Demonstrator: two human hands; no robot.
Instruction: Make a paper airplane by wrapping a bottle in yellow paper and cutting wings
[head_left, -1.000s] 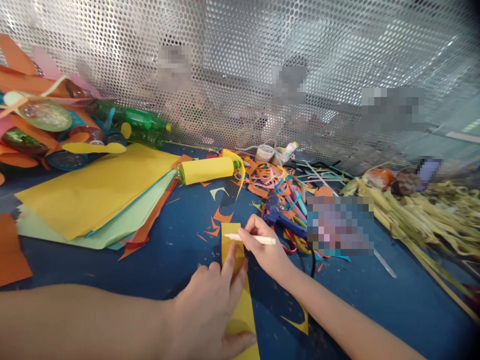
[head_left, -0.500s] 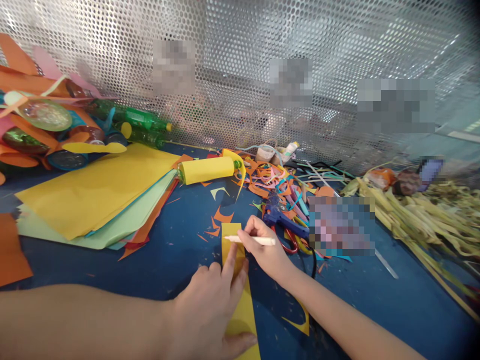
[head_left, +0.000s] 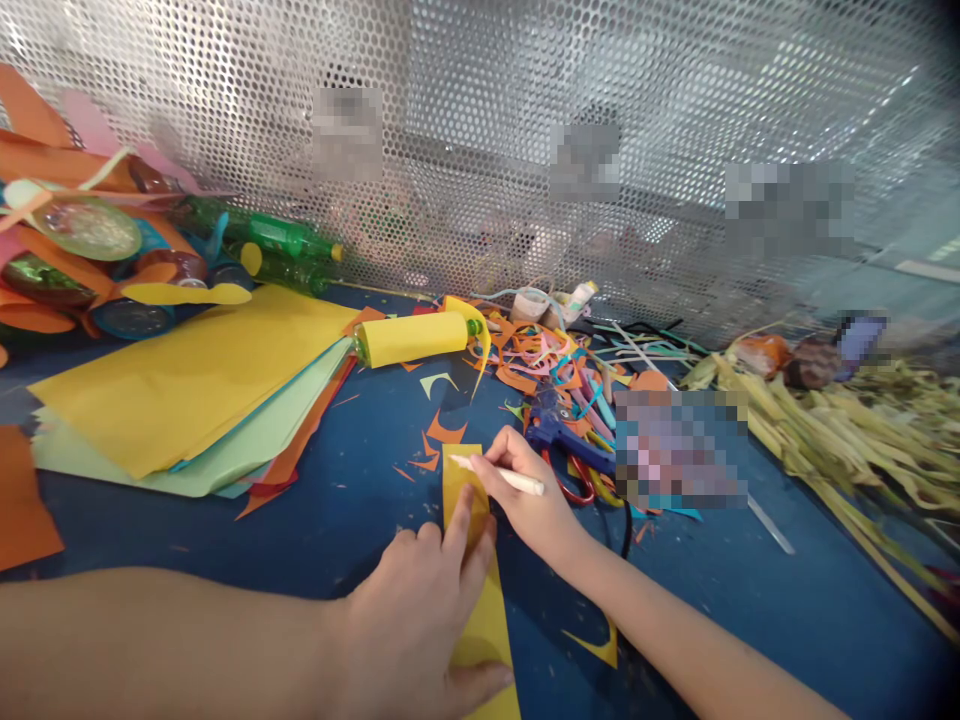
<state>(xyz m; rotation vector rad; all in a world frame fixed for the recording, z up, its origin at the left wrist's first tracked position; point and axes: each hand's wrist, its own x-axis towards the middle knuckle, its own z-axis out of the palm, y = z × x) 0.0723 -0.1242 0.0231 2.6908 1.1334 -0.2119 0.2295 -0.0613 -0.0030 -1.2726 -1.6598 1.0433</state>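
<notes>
A long strip of yellow paper [head_left: 491, 620] lies on the blue table, running up from the bottom edge of the view. My left hand [head_left: 427, 600] rests flat on it with fingers spread, pressing the strip down. My right hand [head_left: 529, 495] pinches a white pen [head_left: 517, 480] whose tip points left, at the strip's far end. Beyond the strip lies a green bottle wrapped in yellow paper [head_left: 416, 340], with a curved yellow piece at its neck. Orange paper scraps [head_left: 446, 430] are scattered between the bottle and the strip.
Stacked coloured paper [head_left: 202, 380] lies at left, below several decorated bottles [head_left: 90, 230]. A blue glue gun [head_left: 570, 440] and red-handled scissors [head_left: 574, 485] lie right of my right hand, near paper cuttings [head_left: 540, 350]. Dried husks [head_left: 810, 440] cover the far right; a perforated metal screen [head_left: 480, 130] stands behind.
The pen has tilted, its tip rising toward the strip's far edge while its back end dropped slightly. My right hand shifted a little with it; my left hand stayed in place.
</notes>
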